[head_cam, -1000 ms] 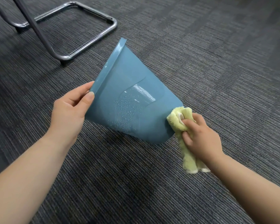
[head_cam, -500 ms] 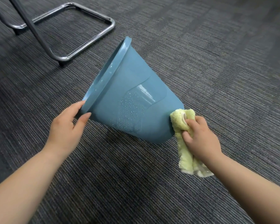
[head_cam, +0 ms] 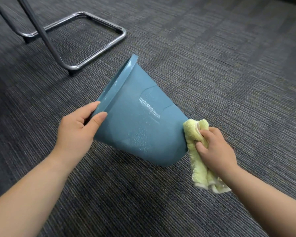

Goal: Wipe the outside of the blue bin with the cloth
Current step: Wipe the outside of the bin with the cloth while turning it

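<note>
Head view: left hand [head_cam: 75, 132] grip on glossy blue bin [head_cam: 140, 120] rim, right hand [head_cam: 215, 151] grip around fluffy cloth [head_cam: 195, 134].

A chrome chair base [head_cam: 99, 53] stands on dark grey striped carpet [head_cam: 229, 65].

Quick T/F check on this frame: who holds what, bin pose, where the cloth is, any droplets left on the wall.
1. The left hand grips the bin at its rim. True.
2. The bin stands upright on the carpet. False: it is tipped on its side, rim up and to the left.
3. The right hand holds the cloth against the bin's base end. True.
4. The cloth is blue. False: it is pale yellow-green.
5. Water droplets show on the bin's wall. True.
6. The chair frame touches the bin. False: it sits apart, farther back on the left.
</note>
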A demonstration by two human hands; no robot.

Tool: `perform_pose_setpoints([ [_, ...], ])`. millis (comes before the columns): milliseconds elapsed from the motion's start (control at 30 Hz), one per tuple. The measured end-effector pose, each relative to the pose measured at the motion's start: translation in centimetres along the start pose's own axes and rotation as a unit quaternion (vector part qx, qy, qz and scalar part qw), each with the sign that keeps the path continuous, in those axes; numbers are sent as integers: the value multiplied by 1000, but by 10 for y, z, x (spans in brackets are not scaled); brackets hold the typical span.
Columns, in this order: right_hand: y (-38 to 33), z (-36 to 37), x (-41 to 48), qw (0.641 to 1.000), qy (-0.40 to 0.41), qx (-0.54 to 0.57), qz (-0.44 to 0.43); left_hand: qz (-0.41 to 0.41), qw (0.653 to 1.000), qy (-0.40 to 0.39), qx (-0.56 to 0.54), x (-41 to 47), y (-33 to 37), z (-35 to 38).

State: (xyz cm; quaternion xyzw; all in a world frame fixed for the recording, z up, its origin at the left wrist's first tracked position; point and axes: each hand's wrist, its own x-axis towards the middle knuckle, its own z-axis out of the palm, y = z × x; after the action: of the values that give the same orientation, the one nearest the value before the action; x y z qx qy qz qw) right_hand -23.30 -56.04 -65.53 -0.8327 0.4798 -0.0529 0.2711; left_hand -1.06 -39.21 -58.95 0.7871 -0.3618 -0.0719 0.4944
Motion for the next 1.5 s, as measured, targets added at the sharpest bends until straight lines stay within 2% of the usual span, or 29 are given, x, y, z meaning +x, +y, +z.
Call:
perform_pose_setpoints([
  [100, -1, -7, 3, 1000, 3, 7, -9, -9, 1000, -6, 0, 3, -2, -1],
  [300, -35, -45, 27, 989, 101, 83, -63, 4, 999, -49, 2, 2, 5, 2],
  [467, -70, -56, 36, 989, 75, 72, -106, 85, 990, -107, 25, 1, 24, 11],
  [733, -91, -62, 7, 964, 84, 17, -253, 87, 990, -108, 26, 4, 27, 13],
  [933, -84, -65, 18, 978, 92, 17, -187, 96, 988, -116, 34, 7, 30, 18],
  [1000, -84, -64, 17, 976, 99, -1, -194, 97, 988, -116, 32, 7, 30, 19],
  [1133, -94, -59, -1, 948, 105, -41, -298, 97, 990, -100, 33, 6, 29, 17],
  [1233, -101, -53, -15, 927, 71, -75, -360, 92, 991, -94, 36, 8, 28, 16],
  [1300, -98, -53, -9, 934, 71, -71, -342, 89, 991, -94, 31, 8, 27, 15],
  [1433, -73, -56, 15, 970, 105, -42, -214, 85, 991, -101, 28, 4, 28, 15],
  [1500, -67, -55, 17, 972, 107, -46, -202, 90, 990, -105, 28, 3, 29, 16],
])
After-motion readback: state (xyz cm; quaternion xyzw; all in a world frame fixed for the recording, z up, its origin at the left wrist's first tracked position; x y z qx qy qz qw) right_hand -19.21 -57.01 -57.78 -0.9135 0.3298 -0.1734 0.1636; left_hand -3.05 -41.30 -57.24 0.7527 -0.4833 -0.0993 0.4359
